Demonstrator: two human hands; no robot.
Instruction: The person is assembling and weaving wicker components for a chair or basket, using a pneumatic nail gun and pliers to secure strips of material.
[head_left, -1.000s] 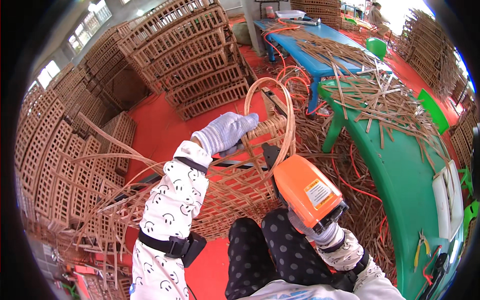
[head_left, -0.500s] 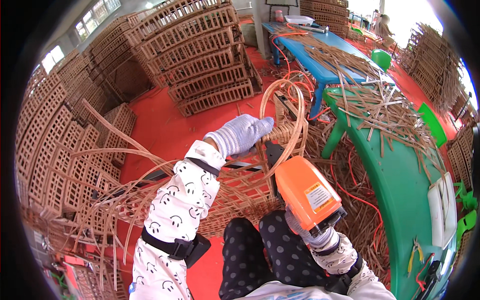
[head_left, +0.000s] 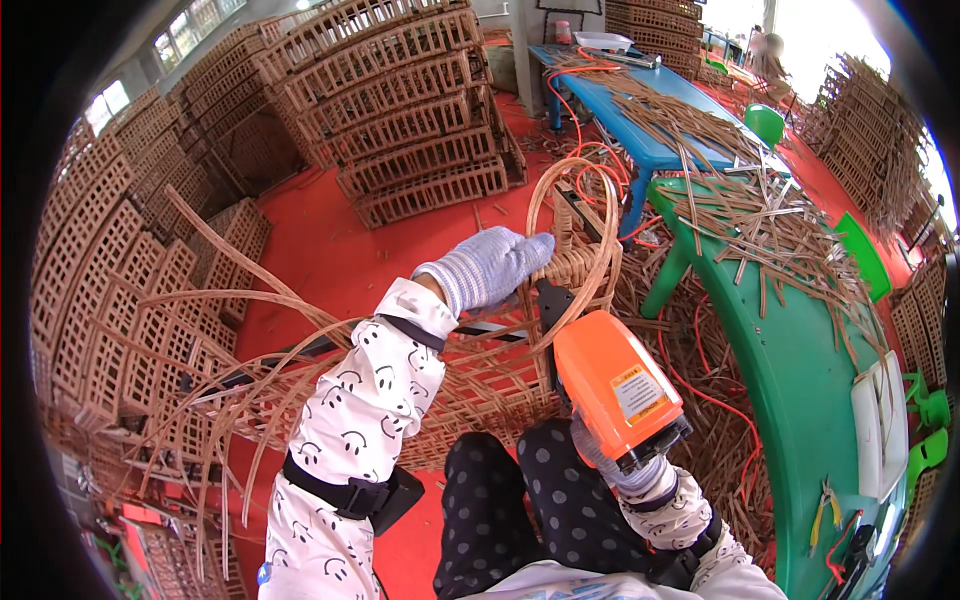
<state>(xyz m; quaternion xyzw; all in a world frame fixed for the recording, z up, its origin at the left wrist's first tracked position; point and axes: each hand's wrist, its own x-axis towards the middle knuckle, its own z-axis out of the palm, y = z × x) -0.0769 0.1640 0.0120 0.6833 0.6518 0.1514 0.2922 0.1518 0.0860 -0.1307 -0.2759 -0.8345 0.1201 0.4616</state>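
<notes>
My left hand (head_left: 492,270), in a pale knitted glove, is closed over the wicker strips at the corner of a brown woven wicker frame (head_left: 490,405) in front of my knees. My right hand (head_left: 625,468), also gloved, is wrapped round the grip of an orange power tool (head_left: 615,375), whose body hides most of the fingers. The tool's black nose (head_left: 552,302) meets the wicker corner just right of my left fingertips. A loop of bent wicker strips (head_left: 601,200) rises above that corner. Long loose strips (head_left: 235,297) stick out from the frame to the left.
Stacked wicker crates (head_left: 400,120) stand ahead, with more along the left. To the right, a green table (head_left: 750,330) and a blue table (head_left: 645,145) carry loose strips. Yellow-handled pliers (head_left: 824,508) lie near the green table's edge. An orange hose (head_left: 700,385) crosses scraps on the floor.
My left hand and the wicker corner have shifted very slightly to the right in the picture. Both hands keep their grip, and the tool stays against the corner.
</notes>
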